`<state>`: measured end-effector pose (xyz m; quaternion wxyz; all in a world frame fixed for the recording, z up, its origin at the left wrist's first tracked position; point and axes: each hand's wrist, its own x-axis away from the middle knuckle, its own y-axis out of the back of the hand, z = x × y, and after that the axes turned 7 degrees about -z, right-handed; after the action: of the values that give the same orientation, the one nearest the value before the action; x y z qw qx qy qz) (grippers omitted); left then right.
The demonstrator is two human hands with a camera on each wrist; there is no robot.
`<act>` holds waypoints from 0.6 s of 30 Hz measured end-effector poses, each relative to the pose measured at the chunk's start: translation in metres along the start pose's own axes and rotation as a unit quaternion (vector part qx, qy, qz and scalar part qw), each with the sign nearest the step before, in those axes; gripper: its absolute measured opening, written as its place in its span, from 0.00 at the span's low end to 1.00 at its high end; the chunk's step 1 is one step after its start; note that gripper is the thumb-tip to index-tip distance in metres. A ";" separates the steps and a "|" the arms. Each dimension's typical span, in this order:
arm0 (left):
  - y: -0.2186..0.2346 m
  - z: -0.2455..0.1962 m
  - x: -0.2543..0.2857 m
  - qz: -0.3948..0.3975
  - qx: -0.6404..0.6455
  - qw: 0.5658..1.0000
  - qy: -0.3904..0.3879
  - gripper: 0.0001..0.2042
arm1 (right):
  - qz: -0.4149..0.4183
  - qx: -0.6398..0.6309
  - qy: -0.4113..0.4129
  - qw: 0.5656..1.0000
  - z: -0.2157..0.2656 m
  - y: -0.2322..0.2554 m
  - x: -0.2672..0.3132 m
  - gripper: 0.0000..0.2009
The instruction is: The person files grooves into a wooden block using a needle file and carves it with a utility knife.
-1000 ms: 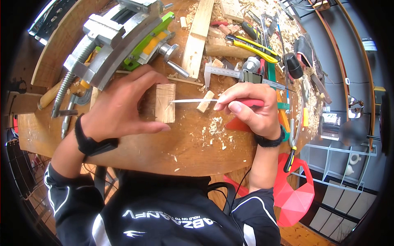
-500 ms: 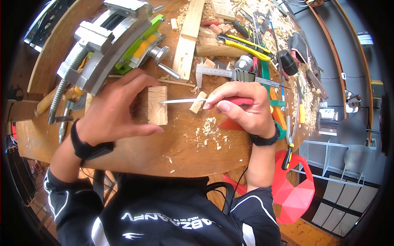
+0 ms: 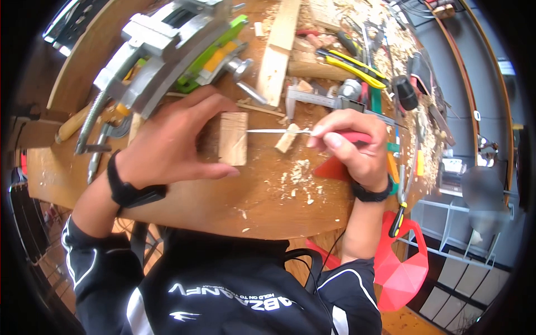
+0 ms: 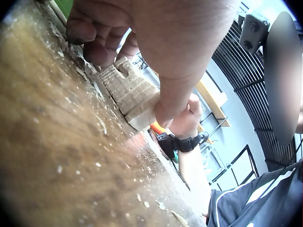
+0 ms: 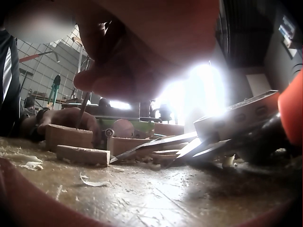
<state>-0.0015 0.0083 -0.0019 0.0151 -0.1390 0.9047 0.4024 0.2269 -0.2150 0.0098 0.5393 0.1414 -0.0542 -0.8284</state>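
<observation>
A rectangular wooden block (image 3: pixel 233 139) stands on the table, its grooved face showing in the left wrist view (image 4: pixel 135 94). The left hand (image 3: pixel 170 139) spans it, thumb at the near end and fingers at the far end. In the right hand (image 3: pixel 354 145), thumb and fingers pinch the red handle (image 3: pixel 356 137) of a thin metal tool (image 3: pixel 273 131). The visible part of its shaft reaches the block's right edge. In the right wrist view, the shaft (image 5: pixel 84 109) slants down to the block's top (image 5: pixel 70 135); exact contact is unclear.
A small wood piece (image 3: pixel 287 139) lies under the tool among shavings (image 3: pixel 298 173). A metal vise (image 3: pixel 162 61) stands beyond the left hand. A caliper (image 3: pixel 312 96), yellow cutter (image 3: pixel 354 68), planks (image 3: pixel 277 56) and several hand tools cover the table's far right.
The head view has shifted, moving the scene rightward. Against the block, the visible tool end has gone from over its top face to its right edge. Both hands keep much the same pose.
</observation>
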 end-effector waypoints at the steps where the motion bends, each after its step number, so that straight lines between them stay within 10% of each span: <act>1: -0.001 0.002 0.000 -0.008 0.011 1.000 -0.014 0.36 | 0.003 0.000 -0.002 1.000 0.001 0.001 0.000 0.06; 18: -0.006 0.010 0.003 -0.031 0.014 0.998 -0.052 0.36 | 0.036 -0.007 0.025 0.999 -0.001 -0.001 0.000 0.08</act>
<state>-0.0034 0.0111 -0.0130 0.0767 -0.1459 0.9035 0.3956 0.2265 -0.2141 0.0091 0.5707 0.1567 -0.0398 -0.8051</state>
